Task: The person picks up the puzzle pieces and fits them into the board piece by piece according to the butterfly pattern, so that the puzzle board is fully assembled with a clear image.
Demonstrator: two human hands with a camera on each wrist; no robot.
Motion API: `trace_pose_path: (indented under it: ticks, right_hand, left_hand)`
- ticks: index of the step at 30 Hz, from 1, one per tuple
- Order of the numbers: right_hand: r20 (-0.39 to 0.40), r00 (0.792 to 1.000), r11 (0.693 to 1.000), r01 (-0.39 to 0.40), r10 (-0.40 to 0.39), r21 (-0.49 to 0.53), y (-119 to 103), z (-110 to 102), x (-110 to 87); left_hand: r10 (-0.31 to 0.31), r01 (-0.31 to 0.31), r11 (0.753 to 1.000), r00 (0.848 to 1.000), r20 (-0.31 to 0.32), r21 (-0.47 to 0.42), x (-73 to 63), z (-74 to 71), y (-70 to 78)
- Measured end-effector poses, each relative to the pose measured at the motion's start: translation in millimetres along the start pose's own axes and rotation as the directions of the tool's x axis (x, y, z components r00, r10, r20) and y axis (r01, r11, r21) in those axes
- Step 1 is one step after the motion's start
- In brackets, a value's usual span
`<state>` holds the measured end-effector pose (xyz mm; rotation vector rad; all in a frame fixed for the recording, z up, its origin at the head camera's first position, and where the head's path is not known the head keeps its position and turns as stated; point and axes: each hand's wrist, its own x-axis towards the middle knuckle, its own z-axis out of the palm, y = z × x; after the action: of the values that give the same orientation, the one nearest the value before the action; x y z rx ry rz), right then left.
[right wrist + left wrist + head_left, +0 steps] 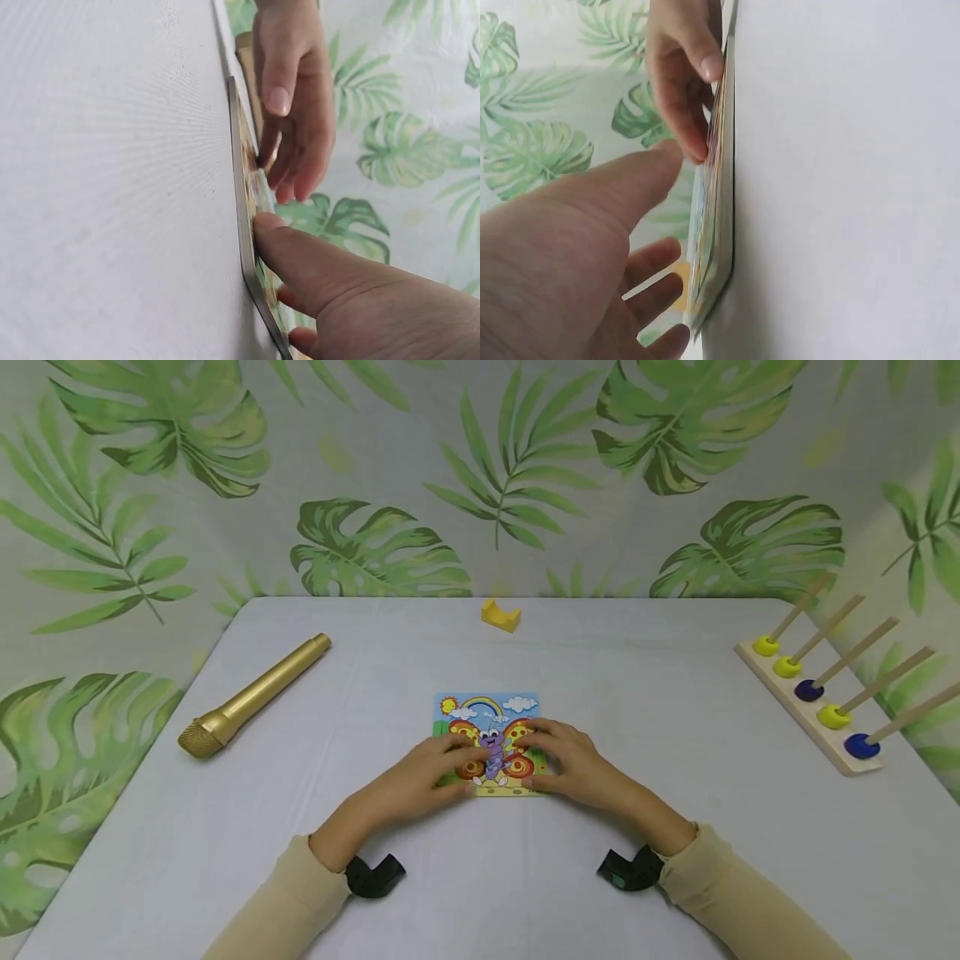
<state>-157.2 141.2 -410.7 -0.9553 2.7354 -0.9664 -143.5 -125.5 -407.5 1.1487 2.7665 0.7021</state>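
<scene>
A thin, square picture board (491, 739) with a smiling butterfly, sun and rainbow lies flat on the white table. My left hand (420, 777) is over its left side, fingers spread and loosely bent across the picture. Over the right side is my right hand (581, 768), its fingertips at the butterfly's wing and the thumb near the lower edge. In the left wrist view the board (721, 195) appears edge-on, with the left thumb raised above it. The right wrist view has the right thumb at the board's (242, 225) near edge. Neither hand grips it.
A gold microphone (258, 692) lies at the left of the table. At the back edge sits a small yellow block (500, 617) with a curved hollow. A wooden peg stand (813, 714) with yellow and dark blue beads stands at the right. Leaf-print cloth hangs behind.
</scene>
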Motion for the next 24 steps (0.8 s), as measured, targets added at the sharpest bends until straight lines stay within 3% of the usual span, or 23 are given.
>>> trace_pose_path:
  ticks: [3,6,10,15,24]
  right_hand:
    - [0.013,0.999,0.999,-0.028,0.029,-0.025,1.2,-0.3,0.4]
    - [0.043,0.998,0.998,-0.053,0.054,-0.016,1.9,-1.3,1.2]
    - [0.108,0.991,0.996,-0.084,0.084,-0.003,3.2,-4.7,0.8]
    - [0.175,0.976,0.992,-0.123,0.126,-0.029,8.9,-12.8,-4.8]
    - [0.192,0.971,0.989,-0.132,0.142,-0.064,23.1,-26.4,-19.6]
  left_hand:
    - [-0.149,0.149,0.988,0.989,-0.013,-0.037,-2.3,-9.0,-11.6]
    - [-0.244,0.244,0.97,0.969,0.026,0.002,-4.3,-15.7,-19.3]
    - [-0.247,0.243,0.969,0.966,0.073,0.051,-2.8,-16.9,-22.3]
    - [-0.229,0.22,0.969,0.97,0.08,0.109,3.5,-10.0,-15.7]
    - [-0.222,0.201,0.96,0.971,0.093,0.195,16.6,-1.7,7.3]
